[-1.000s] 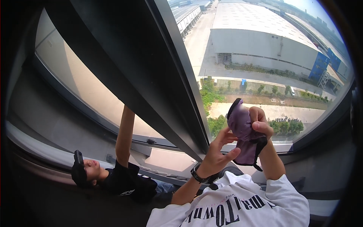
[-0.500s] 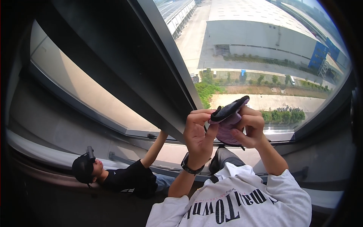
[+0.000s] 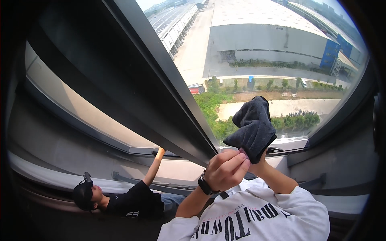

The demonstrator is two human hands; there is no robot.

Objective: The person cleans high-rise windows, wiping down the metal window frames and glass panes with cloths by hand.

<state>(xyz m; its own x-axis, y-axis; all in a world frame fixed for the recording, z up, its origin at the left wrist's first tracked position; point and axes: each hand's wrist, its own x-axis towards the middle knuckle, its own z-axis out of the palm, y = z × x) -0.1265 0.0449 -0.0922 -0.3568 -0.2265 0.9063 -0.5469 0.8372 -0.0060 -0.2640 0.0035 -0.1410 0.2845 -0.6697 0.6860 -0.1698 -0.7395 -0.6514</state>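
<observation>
In front of the window glass stands up a dark grey plush cleaning cloth [image 3: 254, 128], mitt-like, with black edging and a bit of pinkish-purple lining at its lower edge. My left hand [image 3: 227, 170] is closed, pinching that pinkish edge between thumb and fingers. Behind or inside the cloth is my right hand [image 3: 262, 158]; only its wrist side shows below the fabric, and its fingers are hidden. Whether the hand is inside the cloth or just behind it, I cannot tell.
A thick dark window post [image 3: 161, 88] slants past my left side. The large window pane [image 3: 281, 116] is ahead, above a sill and frame. To the left, another person [image 3: 132, 199] in a black shirt and cap reaches an arm to the window frame. A grey rail [image 3: 321, 181] runs at lower right.
The cloth has turned from purple lining showing to grey plush side showing and spread upward. My right hand has gone behind it; my left hand has moved lower. The view has shifted slightly.
</observation>
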